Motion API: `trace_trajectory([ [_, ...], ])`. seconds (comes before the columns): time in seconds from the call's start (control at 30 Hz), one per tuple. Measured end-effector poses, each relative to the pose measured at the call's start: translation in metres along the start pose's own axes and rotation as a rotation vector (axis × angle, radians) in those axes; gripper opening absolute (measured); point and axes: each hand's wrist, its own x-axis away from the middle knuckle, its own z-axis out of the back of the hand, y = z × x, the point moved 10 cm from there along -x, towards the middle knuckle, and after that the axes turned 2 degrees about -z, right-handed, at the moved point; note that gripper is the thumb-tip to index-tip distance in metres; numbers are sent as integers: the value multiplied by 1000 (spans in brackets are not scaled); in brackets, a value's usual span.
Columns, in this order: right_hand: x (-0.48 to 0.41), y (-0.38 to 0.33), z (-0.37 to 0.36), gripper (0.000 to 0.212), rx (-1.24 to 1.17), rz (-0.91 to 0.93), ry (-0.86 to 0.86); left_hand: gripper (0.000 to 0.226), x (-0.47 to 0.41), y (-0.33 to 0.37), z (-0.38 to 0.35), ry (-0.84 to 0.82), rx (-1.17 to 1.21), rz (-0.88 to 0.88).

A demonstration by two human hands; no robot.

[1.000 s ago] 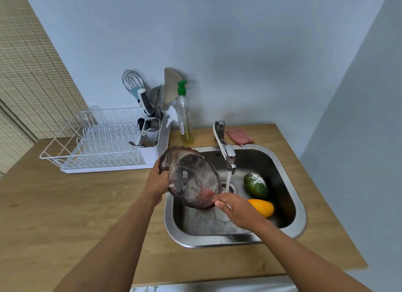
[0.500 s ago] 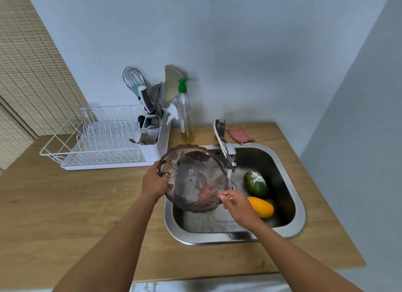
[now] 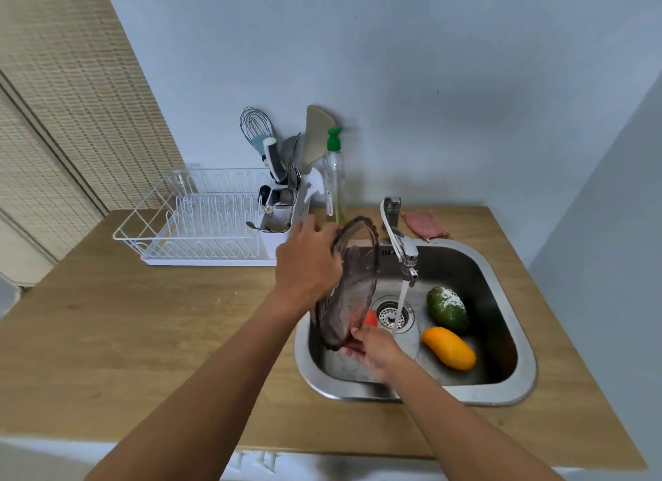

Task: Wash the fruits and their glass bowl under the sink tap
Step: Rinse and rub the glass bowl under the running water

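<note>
Tipped up onto its edge since 0.5 s ago, the glass bowl (image 3: 353,287) hangs over the sink (image 3: 516,398) just left of the tap (image 3: 401,244) stream, left hand (image 3: 308,265) fingers curled over its top rim, right hand (image 3: 376,348) gripping the bottom: mid-rinse, it next needs swinging under the water.
</note>
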Motion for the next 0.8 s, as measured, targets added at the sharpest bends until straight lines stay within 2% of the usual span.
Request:
trace_trajectory([
  [0.1,-3,6,-4,16,12,-45,-1,38,5,24,-2,-4,-19,-77],
  [0.4,-2,-21,19,20,112,1,22,36,-6,-3,-4,-48,95,28],
  [0.53,3,-23,9,17,223,1,-51,35,-5,-15,1,-42,118,53],
  [0.67,4,-41,12,18,177,81,-2,35,-4,-52,10,21,216,147],
  [0.8,16,-70,13,15,253,237,75,35,14,-111,1,43,458,295],
])
